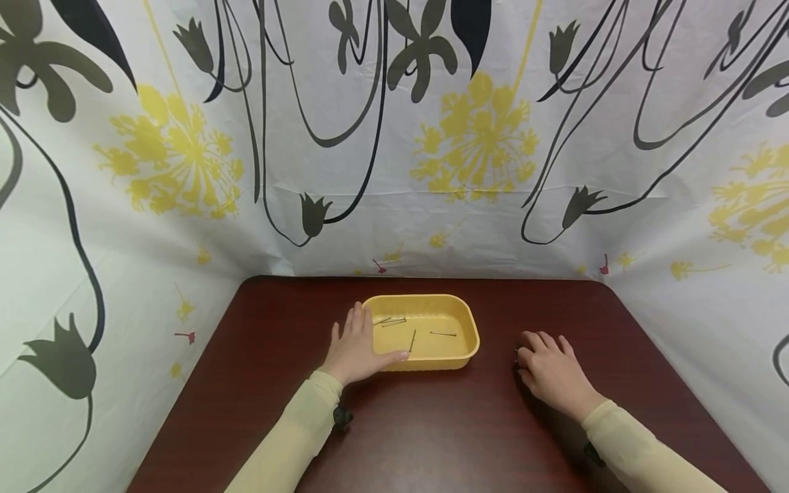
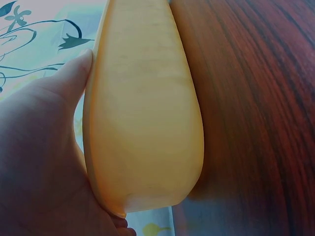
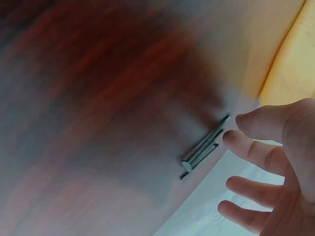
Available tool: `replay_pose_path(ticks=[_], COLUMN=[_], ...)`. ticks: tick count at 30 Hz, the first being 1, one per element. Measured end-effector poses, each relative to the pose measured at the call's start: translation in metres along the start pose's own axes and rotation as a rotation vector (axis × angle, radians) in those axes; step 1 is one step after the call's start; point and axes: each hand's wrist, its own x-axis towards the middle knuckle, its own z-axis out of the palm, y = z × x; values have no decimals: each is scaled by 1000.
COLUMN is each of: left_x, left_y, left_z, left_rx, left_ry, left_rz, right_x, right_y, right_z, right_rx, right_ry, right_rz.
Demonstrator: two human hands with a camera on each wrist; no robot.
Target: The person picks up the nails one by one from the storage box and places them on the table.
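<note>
Head view: from where I stand, a shallow yellow tray (image 1: 431, 364) rests on the dark red-brown surface (image 1: 425, 438), with several thin nails (image 1: 442, 334) inside it. Form: rounded rectangle with a projecting lip. Material is probably moulded plastic, light and fairly stiff, so the tray should slide readily if knocked. Preferred hold: the lip at the 9 or 3 o'clock end. The left hand (image 1: 354, 349) is at the 9 o'clock end, fingers extended, thumb laid along the near rim towards 7 o'clock; it touches the tray without wrapping round it. The right hand (image 1: 551, 373) is beyond the tray's 3 to 4 o'clock side, fingers loosely bent, low over the surface. At 12 o'clock, a creased white cloth (image 1: 370, 171) carries yellow and grey plant prints.

Left wrist view: the tray's outer wall is smooth, with rounded corners. The thumb touches the rim. The surface shows dark, streaked grain.

Right wrist view: loose nails (image 3: 205, 140) lie together on the surface, at 8 to 9 o'clock from the thumb and forefinger tips. The hand grips nothing. The count looks like three, though blur prevents certainty. Shafts are slim, grey and metallic: expect rigid, light, slippery parts, hardly fragile, prone to roll. Pinch at mid-shaft.
</note>
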Motion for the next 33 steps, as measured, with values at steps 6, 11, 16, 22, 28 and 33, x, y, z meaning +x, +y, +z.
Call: replay_pose_path(ticks=[6, 11, 16, 22, 28, 33], left_x=[0, -1, -2, -1, -1, 0], left_y=[0, 1, 1, 1, 0, -1], left_z=[1, 1, 2, 2, 0, 1], left_rx=[2, -6, -8, -13, 1, -2], left_ry=[-1, -2, -5, -3, -1, -4], left_rz=[4, 5, 7, 16, 8, 7], right_x=[7, 12, 17, 27, 49, 71], right_y=[0, -1, -2, -3, -6, -15], right_z=[-4, -9, -14, -21, -31, -39], right_rx=[-1, 9, 18, 10, 42, 99], right_ry=[-1, 4, 21, 32, 50, 85], right_rz=[13, 16, 16, 20, 33, 32])
